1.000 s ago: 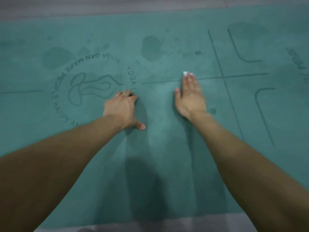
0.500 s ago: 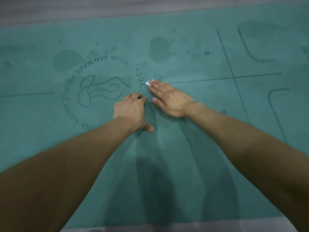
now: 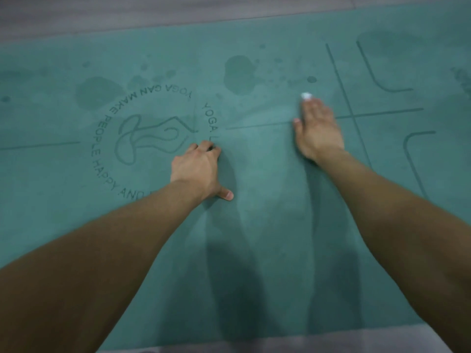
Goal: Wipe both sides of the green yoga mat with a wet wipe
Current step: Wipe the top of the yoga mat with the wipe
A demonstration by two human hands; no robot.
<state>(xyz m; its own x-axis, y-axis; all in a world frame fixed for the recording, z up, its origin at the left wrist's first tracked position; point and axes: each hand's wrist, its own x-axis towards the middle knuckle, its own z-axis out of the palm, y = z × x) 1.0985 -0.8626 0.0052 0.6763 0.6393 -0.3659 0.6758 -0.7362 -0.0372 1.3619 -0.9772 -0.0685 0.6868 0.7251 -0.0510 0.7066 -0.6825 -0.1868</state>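
The green yoga mat [image 3: 254, 238] lies flat on a grey floor [image 3: 153, 11] and fills almost the whole view, with a strip of floor along its far edge and another along its near edge. At the left, the mat has a dark damp patch [image 3: 98, 93] above a printed round logo [image 3: 150, 141] with words in a ring around a line drawing. The left hand [image 3: 196, 171] rests on the right edge of this logo. Its grip is narrow and holds nothing: the fingers are bent with the tips on the mat, and the thumb points out to the right. Further right and farther away there is a second dark patch [image 3: 239, 75]. The right hand [image 3: 318, 131] lies flat on the mat, fingers straight and together, well apart from the left hand. It presses on a white wet wipe [image 3: 305, 96], of which only a small bit shows beyond the fingertips. Just to the right, printed guide lines [image 3: 349, 115] cross each other.
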